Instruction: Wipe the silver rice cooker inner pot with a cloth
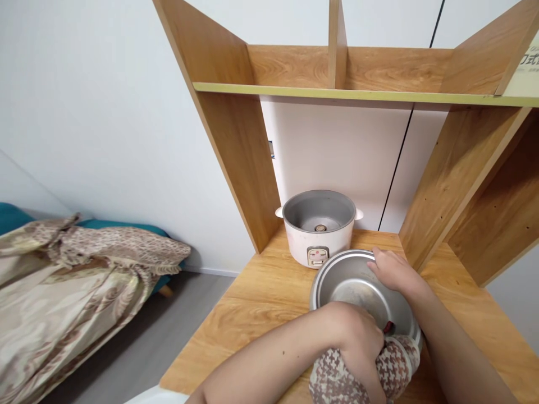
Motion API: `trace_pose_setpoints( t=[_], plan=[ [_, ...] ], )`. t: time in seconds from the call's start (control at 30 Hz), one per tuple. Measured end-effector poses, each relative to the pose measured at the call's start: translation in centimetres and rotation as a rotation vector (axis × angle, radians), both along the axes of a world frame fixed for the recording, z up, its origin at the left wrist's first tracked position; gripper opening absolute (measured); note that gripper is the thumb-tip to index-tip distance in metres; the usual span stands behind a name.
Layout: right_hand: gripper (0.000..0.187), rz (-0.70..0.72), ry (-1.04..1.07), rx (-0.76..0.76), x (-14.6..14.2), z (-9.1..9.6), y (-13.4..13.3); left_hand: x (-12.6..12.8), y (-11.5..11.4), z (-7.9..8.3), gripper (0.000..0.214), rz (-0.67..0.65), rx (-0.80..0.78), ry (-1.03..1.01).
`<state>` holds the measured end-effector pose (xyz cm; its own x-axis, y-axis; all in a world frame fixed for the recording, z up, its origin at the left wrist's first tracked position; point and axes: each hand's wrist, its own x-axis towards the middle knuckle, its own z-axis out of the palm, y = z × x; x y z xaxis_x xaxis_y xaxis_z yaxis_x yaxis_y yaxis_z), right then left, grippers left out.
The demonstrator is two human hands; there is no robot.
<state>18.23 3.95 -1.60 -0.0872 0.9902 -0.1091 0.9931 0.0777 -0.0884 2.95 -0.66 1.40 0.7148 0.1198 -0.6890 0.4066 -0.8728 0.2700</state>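
"What was seen at the far left?"

"A patterned cover was spread over some teal furniture, apart from the left edge of the wooden desk."

"And by the desk's back edge?"

"A pinkish-white rice cooker body was stood there upright, open at the top, its round centre button exposed inside. It was flanked by the left upright panel and the right upright panel of the shelf unit."

"Where was the metal inner pot kept?"

"It was held in front of the cooker body and to its right, nearer than the back edge, with its mouth turned upward. Whether its base was rested on the desk could not be told."

"How was the left hand occupied?"

"A houndstooth cloth was gripped in it, bunched under curled fingers at the pot's near side. A small dark-red patch was seen just beside them, too small to be identified."

"And the right hand?"

"The pot's far right rim was clasped by it, fingers laid over the inner wall."
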Motion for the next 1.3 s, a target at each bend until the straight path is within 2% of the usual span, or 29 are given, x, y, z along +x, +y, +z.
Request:
trace_pose_setpoints(
  t=[0.2,0.5,0.67,0.93,1.1,1.3],
  plan=[
    [0.031,-0.005,0.004,0.007,-0.08,0.14,-0.16,0.06,-0.14,0.02,0.066,-0.017,-0.024,-0.007],
    [0.031,-0.007,0.021,0.004,-0.22,0.4,-0.23,0.05,0.19,-0.56,0.073,-0.096,0.008,-0.017],
    [0.032,-0.01,0.012,0.006,-0.26,0.29,-0.26,0.2,0.33,-0.79,0.068,-0.09,-0.015,-0.01],
    [0.032,0.003,0.015,0.018,-0.05,-0.19,0.0,0.09,0.13,-0.57,0.071,-0.113,0.033,-0.032],
    [0.031,0.005,0.02,0.013,0.03,-0.11,0.08,0.18,0.22,-0.38,0.076,-0.123,-0.003,0.01],
    [0.031,0.01,0.02,0.023,0.03,-0.2,0.21,0.1,0.13,-0.51,0.068,-0.087,-0.013,-0.058]
  ],
)
